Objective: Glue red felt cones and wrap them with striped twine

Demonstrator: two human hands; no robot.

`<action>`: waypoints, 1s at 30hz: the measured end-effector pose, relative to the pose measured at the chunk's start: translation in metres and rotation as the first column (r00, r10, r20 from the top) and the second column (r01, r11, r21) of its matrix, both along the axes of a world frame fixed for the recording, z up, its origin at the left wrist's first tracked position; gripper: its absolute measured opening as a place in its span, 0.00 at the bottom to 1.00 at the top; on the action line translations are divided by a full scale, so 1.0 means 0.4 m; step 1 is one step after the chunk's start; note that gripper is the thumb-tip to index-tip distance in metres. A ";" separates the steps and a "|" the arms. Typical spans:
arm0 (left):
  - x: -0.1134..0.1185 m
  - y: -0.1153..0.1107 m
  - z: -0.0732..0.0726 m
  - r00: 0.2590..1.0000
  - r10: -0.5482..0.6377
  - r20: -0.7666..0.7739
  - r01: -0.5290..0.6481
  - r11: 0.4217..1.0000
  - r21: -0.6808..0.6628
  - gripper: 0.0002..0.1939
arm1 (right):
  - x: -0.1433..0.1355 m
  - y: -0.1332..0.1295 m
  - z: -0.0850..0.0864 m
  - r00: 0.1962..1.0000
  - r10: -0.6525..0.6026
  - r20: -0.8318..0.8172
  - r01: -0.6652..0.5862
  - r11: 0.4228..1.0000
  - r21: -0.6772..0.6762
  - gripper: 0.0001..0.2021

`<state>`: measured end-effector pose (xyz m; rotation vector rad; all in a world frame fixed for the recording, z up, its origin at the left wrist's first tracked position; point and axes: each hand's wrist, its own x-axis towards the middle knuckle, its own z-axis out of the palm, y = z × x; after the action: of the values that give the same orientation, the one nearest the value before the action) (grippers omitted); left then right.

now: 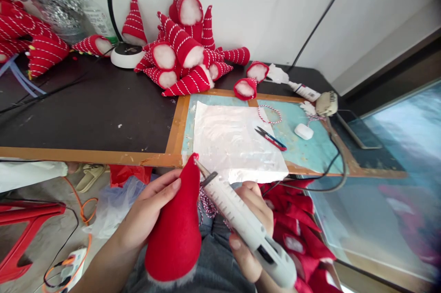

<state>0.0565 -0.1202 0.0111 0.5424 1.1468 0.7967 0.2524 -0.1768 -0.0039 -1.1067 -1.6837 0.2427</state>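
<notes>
My left hand point(151, 205) is wrapped round a plain red felt cone point(175, 238), holding it upright with its tip at the top. White stuffing fringes its lower edge. In my right hand point(253, 219) is a white hot glue gun point(241, 215), its metal nozzle against or very near the cone's tip. Behind the nozzle, a bundle of red-and-white twisted cord point(206, 201) hangs down over my lap. A white sheet point(237, 141) lies on the table just beyond both hands.
Thread snips point(270, 138) and a cord loop point(269, 114) lie on the right. Striped stuffed cones point(186, 49) are heaped at the back. A white case point(303, 131) and a glue bottle point(305, 91) sit further right. Unstriped red cones point(296, 228) fill the space below the table.
</notes>
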 end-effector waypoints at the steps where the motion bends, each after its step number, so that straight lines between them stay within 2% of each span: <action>1: -0.001 0.001 -0.003 1.000 0.002 -0.001 -0.002 1.000 -0.008 0.36 | 0.001 0.001 -0.002 1.000 -0.011 0.009 0.011 1.000 -0.014 0.22; 5: -0.003 0.000 -0.004 0.999 0.032 -0.030 -0.033 0.998 -0.047 0.39 | 0.003 0.006 -0.012 1.000 -0.018 0.001 0.018 1.000 0.005 0.21; 10: -0.001 0.001 0.013 0.999 -0.049 0.020 0.051 0.996 -0.069 0.45 | 0.007 0.014 -0.015 0.998 -0.027 0.052 0.027 1.000 0.009 0.21; 13: -0.003 0.004 0.016 0.995 -0.096 0.034 0.097 0.994 -0.053 0.42 | 0.024 0.025 -0.009 0.992 -0.054 0.111 0.051 0.998 0.022 0.16; 15: -0.007 0.005 0.009 0.997 -0.075 0.023 0.076 0.996 -0.048 0.40 | 0.050 0.042 -0.005 0.977 -0.097 0.191 0.094 0.995 0.027 0.10; 18: -0.014 0.004 -0.010 1.000 -0.026 0.015 0.027 0.998 -0.056 0.37 | 0.110 0.087 -0.001 0.908 -0.201 0.367 0.217 0.976 -0.005 0.05; 21: -0.014 0.008 -0.023 0.998 -0.029 0.060 0.031 0.999 -0.039 0.31 | 0.182 0.157 -0.002 0.750 -0.261 0.608 0.348 0.937 -0.027 0.02; 23: -0.009 0.013 -0.025 0.995 -0.042 0.088 0.043 0.999 -0.007 0.28 | 0.224 0.207 -0.005 0.638 -0.239 0.732 0.404 0.913 -0.053 0.07; 25: -0.004 0.018 -0.025 0.995 -0.033 0.097 0.029 0.999 0.036 0.28 | 0.257 0.251 -0.008 0.597 -0.174 0.784 0.434 0.891 -0.133 0.12; 28: 0.000 0.022 -0.029 0.998 0.021 0.066 -0.028 0.995 0.100 0.31 | 0.289 0.288 -0.004 0.636 -0.073 0.768 0.425 0.864 -0.270 0.16; 30: 0.000 0.021 -0.041 0.999 0.026 0.040 -0.031 0.989 0.143 0.32 | 0.295 0.283 0.008 0.693 -0.029 0.721 0.379 0.865 -0.329 0.19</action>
<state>0.0565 -0.1117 -0.0051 0.6284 1.0697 0.9154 0.3705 -0.0636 -0.0006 -1.9238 -2.1995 0.0603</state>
